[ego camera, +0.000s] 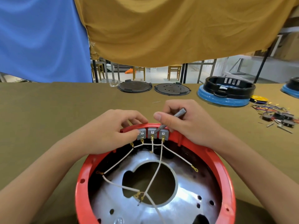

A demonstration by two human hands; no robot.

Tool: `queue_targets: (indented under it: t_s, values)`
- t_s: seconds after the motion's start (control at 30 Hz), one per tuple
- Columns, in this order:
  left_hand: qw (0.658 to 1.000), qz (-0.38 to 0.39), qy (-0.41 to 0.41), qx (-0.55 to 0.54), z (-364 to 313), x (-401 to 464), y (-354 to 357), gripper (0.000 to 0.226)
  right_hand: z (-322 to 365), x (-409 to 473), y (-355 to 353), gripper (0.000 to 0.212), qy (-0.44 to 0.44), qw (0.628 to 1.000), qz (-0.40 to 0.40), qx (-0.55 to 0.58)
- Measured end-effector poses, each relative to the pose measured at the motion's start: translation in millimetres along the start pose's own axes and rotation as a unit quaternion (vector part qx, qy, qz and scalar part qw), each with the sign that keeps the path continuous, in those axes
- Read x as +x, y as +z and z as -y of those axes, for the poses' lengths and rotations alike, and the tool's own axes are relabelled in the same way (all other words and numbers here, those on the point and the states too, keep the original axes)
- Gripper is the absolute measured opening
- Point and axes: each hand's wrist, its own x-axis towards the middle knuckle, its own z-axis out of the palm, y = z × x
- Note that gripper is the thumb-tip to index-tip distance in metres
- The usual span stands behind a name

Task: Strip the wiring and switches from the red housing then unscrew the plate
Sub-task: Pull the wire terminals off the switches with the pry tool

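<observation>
Head view looks down on the red housing (155, 175), which lies open side up at 6 o'clock on the olive table (48, 110). Inside it sits a shiny metal plate (186, 196) with a big round hole in the middle. At 12 o'clock on the housing rim stand three grey switches (152, 133) in a row. White wires (155, 173) with brass ends run from them down across the plate.

The left hand (111, 126) pinches the left switch between thumb and fingers, at 11 o'clock of the housing. The right hand (182, 120) grips a grey metal tool (171, 120), fingers curled round it; its tip touches the middle switch.

Further out, at 3 o'clock, lies a heap of coloured wires and black switches (278, 117), with a few screws beside it. At 1 o'clock is a black ring on a blue base (226, 92). At 12 o'clock, near the far table edge, lie two dark round lids (153, 88). Behind the table hang a blue cloth (40, 38) and a mustard cloth (169, 29), and wooden stools (174, 71) stand on the floor under them.
</observation>
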Motion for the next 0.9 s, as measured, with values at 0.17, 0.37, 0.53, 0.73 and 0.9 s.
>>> queue_targets:
  t_s: [0.17,0.37,0.53,0.73,0.9]
  values:
    - [0.999,-0.015,0.043,-0.001,-4.0,-0.2,1.4,0.03,-3.4,0.4,-0.5,0.039,-0.001,1.0,0.009,0.023]
    - [0.996,0.0,0.083,0.017,-7.1,-1.6,4.0,0.015,-6.6,0.7,0.8,0.038,0.004,0.999,0.01,0.047]
    - [0.996,0.019,0.08,0.035,-4.0,-0.6,4.8,0.015,-7.8,1.4,2.9,0.039,0.016,0.997,0.016,0.074]
    - [0.997,0.064,0.044,0.02,-12.3,12.2,-9.1,0.012,-2.7,2.0,2.5,0.042,0.023,0.998,0.017,0.055]
    - [0.999,0.029,0.041,-0.008,-9.6,13.9,-1.5,0.016,-4.4,0.8,1.7,0.044,0.02,0.999,0.009,0.049]
